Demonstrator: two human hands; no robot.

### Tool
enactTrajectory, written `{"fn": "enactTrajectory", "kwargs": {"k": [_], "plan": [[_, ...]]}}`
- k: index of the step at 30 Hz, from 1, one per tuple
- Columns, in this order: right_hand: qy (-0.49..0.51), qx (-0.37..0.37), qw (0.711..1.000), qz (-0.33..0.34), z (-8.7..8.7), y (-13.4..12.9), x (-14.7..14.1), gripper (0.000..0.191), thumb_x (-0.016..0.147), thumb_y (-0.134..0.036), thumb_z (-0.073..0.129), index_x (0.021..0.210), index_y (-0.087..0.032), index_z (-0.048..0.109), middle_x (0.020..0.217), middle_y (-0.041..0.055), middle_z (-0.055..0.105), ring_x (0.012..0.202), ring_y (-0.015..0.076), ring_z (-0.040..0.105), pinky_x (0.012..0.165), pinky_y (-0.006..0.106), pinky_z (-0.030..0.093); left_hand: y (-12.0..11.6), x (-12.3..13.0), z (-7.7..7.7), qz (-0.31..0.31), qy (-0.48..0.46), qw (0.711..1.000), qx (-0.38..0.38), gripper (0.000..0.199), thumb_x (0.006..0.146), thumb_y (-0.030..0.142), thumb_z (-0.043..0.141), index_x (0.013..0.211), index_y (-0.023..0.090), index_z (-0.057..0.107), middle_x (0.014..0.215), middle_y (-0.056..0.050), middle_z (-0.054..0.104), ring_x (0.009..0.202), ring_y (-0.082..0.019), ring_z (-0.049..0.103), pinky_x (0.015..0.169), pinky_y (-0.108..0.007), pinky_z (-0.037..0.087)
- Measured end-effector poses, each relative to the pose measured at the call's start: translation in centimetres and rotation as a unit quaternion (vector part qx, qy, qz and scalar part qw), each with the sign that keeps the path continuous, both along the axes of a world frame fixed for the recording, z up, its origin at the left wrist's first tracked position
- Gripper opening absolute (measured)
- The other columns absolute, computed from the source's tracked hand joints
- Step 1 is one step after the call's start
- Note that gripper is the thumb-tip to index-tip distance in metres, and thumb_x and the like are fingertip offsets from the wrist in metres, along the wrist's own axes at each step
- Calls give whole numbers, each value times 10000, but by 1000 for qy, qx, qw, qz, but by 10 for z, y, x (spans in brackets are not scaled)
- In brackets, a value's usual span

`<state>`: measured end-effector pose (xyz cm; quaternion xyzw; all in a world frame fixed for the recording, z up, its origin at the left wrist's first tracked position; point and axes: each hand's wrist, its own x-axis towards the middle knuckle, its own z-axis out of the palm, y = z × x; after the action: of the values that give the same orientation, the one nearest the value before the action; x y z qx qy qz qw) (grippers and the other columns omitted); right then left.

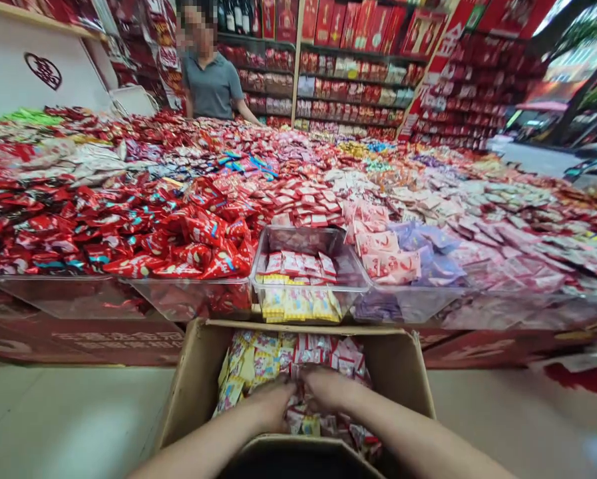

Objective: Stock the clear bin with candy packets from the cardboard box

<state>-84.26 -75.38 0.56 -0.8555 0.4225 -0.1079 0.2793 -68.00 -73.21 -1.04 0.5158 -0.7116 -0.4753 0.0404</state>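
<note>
Street (pixel 572 80): bright daylight, washed out and smeared
Red wrappers (pixel 163 233): small white glints
Floor (pixel 63 399): soft white glare at left
Carton (pixel 398 366): inner walls shaded
Left hand (pixel 275 401), right hand (pixel 323 389): slightly blurred
Side edges: stretched, streaky at right
Shelves (pixel 358 80): evenly lit, softly focused
Co-worker (pixel 211 86): head pixelated

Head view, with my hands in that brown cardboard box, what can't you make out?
Head view: bottom of the brown cardboard box, covered by small yellow-and-white packets and red-and-white packets.
Head view: whether the bare left hand or right hand grips anything; hands and packets hide the fingertips.
Head view: the packets' fine print, too small.
Head view: red-and-white object at right, blurred, cut off by the edge.
</note>
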Motion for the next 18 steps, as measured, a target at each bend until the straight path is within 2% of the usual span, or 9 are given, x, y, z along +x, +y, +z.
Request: {"fn": "enactTrajectory", "kwargs": {"k": [1,3,5,8,10,12,15,18], "plan": [[37,20,999,-2,-11,2,-1,322,414,-24,708,665,-198,608,583,33,638,503,197,588,408,253,383,0,-2,-2,-10,-16,1000,4,500,459,135,652,949,225,606,1037,-77,599,964,-314,528,824,-378,387],[148,49,988,14,-19,6,-1,262,563,-34,630,776,-186,612,651,66,661,560,212,615,439,262,403,1,-5,-4,-21,-37,999,9,468,470,108,634,920,233,608,970,-54,630,931,-293,552,797,-347,402],[178,65,982,12,-16,6,1,253,666,-26,530,859,-172,604,730,101,672,628,218,631,489,274,421,3,-6,-4,-16,-45,999,3,412,498,107,615,888,240,610,908,-34,647,883,-271,574,752,-315,414],[186,95,978,20,-2,-5,-2,292,631,-38,560,900,-144,599,817,134,665,718,248,629,540,286,425,1,-4,4,33,-43,998,-28,344,586,130,547,912,228,598,878,-44,647,854,-259,582,727,-306,405],[172,107,979,24,10,-15,-8,303,626,-96,591,925,-144,591,879,132,651,786,252,611,581,283,421,-3,-2,13,79,-30,995,-51,342,645,147,493,973,213,569,892,-59,639,855,-255,578,732,-311,395],[113,119,986,21,22,-23,-16,262,677,-182,578,938,-168,579,881,90,641,795,211,589,604,257,407,-6,0,22,122,-8,990,-67,355,690,157,447,1032,199,532,917,-68,631,854,-243,572,739,-311,393],[22,148,989,-4,37,-26,-24,136,752,-237,504,853,-173,567,710,16,598,645,132,530,541,209,355,-9,3,33,155,47,984,-70,337,719,149,417,1031,200,536,985,-52,621,900,-208,560,787,-280,389],[-16,156,987,-37,44,-25,-23,128,783,-237,448,752,-153,539,623,-3,539,567,110,461,513,207,324,-8,1,40,161,101,980,-64,311,720,124,406,964,211,578,1011,-21,618,953,-187,539,840,-258,369]]}}
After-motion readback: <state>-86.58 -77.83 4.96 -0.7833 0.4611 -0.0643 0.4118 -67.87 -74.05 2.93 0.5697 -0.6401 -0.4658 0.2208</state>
